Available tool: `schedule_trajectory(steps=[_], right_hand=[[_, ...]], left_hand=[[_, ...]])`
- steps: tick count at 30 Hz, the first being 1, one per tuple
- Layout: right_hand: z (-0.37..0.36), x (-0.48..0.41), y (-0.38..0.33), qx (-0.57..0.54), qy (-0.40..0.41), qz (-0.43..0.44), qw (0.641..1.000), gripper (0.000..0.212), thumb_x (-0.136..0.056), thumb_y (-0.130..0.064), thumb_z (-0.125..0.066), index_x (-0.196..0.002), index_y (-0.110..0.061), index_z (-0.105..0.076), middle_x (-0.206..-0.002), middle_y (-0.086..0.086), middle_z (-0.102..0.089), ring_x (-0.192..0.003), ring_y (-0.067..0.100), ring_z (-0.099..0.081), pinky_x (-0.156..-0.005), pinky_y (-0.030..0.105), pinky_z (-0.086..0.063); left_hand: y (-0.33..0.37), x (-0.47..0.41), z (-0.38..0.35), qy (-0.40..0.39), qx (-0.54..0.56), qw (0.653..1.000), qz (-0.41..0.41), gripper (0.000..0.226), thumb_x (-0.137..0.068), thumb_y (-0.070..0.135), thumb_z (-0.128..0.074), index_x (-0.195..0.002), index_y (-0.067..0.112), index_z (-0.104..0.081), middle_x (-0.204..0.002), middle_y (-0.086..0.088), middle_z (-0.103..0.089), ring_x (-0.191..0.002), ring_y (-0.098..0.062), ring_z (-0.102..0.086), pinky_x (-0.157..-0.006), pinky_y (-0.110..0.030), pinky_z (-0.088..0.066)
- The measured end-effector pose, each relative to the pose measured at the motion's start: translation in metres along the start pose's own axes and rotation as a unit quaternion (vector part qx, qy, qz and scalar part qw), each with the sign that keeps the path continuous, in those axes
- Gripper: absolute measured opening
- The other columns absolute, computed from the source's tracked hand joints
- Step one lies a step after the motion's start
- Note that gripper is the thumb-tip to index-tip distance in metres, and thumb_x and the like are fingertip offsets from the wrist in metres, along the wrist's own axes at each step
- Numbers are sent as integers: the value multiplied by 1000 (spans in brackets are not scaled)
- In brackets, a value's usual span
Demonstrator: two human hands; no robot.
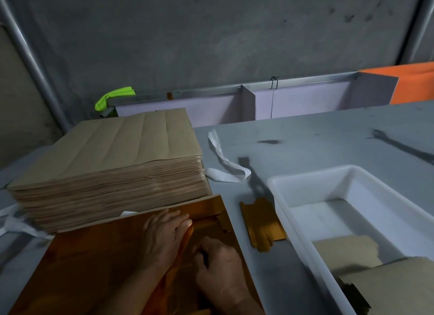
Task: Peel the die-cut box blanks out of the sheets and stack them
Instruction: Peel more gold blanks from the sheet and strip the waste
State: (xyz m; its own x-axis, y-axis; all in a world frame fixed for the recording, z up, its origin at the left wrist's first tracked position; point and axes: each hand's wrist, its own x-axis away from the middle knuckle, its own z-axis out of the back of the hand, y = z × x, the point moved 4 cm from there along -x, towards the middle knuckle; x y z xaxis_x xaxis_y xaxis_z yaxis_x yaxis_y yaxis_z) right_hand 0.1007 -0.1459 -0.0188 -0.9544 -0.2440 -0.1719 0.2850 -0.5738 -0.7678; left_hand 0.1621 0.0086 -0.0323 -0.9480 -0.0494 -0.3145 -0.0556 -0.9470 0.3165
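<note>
Left hand point(164, 237) presses flat, fingers straight, on the gold sheet point(94, 267) at the bench's point(305, 136) near edge; right hand point(218, 265), fingers curled, pinches it.

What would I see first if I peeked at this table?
Probably the tall stack of brown sheets on the left of the grey table, and the shiny gold sheet in front of it, where the left hand presses flat and the right hand pinches at it. Right of the hands lies a small pile of gold blanks, beside a big white tub.
</note>
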Motion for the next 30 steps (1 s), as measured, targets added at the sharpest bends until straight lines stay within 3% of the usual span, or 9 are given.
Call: schedule_trajectory(steps=[6,10,15,19,22,24,27,30], right_hand=[[5,-6,-8,27,-46,-11,999,19,-98,-21,-50,-110,-24,-63,-104,-8,-67,-93,6,-62,-88,23,-52],[14,-21,-20,3,2,-26,1000,19,-95,-21,-53,-113,-26,-56,-101,-4,-68,-91,12,-64,-82,25,-54],[7,-45,-12,-163,-26,-185,969,50,-92,-12,-51,-134,-37,-46,-103,-5,-65,-94,16,-66,-81,29,-57],[-2,-54,-5,-204,-34,-225,952,55,-91,-6,-51,-141,-30,-47,-106,-6,-65,-102,20,-66,-90,42,-58],[-4,-53,-1,-206,-19,-224,952,46,-93,-8,-51,-134,-28,-54,-96,-14,-62,-97,18,-67,-88,45,-58],[-5,-51,-1,-187,-5,-217,958,48,-95,-14,-53,-140,-30,-50,-107,-13,-63,-102,14,-64,-93,42,-56],[-6,-48,-3,-171,7,-209,963,53,-94,-15,-54,-144,-32,-47,-131,-5,-60,-114,18,-62,-100,42,-52],[-9,-47,-7,-156,-20,-192,969,49,-93,-14,-54,-138,-34,-54,-131,-5,-60,-114,20,-62,-99,42,-53]], left_hand=[[1,0,-1,30,4,999,-17,30,-100,36,-45,-120,28,-67,-127,9,-64,-132,-10,-46,-111,-32,-23],[-1,-2,-2,22,12,1000,-9,29,-100,33,-47,-121,29,-66,-128,10,-63,-133,-10,-45,-111,-30,-22],[0,-1,1,18,21,1000,-5,30,-102,34,-42,-122,33,-64,-130,12,-61,-134,-8,-43,-110,-27,-19],[2,-2,3,6,35,999,11,33,-102,37,-40,-128,33,-60,-136,13,-56,-132,-6,-42,-109,-23,-22],[0,-3,7,-20,73,996,40,50,-96,47,-49,-143,30,-45,-148,9,-41,-134,-10,-38,-109,-23,-28],[-8,-6,9,-52,79,993,73,75,-89,55,-55,-152,29,-24,-157,7,-24,-143,-14,-25,-115,-30,-26],[-21,-8,9,-113,38,989,93,90,-88,62,-49,-155,27,1,-163,6,2,-149,-15,2,-121,-35,-7],[-26,-4,1,-146,-29,986,80,84,-93,61,-35,-154,23,9,-162,4,12,-148,-11,14,-120,-33,6]])
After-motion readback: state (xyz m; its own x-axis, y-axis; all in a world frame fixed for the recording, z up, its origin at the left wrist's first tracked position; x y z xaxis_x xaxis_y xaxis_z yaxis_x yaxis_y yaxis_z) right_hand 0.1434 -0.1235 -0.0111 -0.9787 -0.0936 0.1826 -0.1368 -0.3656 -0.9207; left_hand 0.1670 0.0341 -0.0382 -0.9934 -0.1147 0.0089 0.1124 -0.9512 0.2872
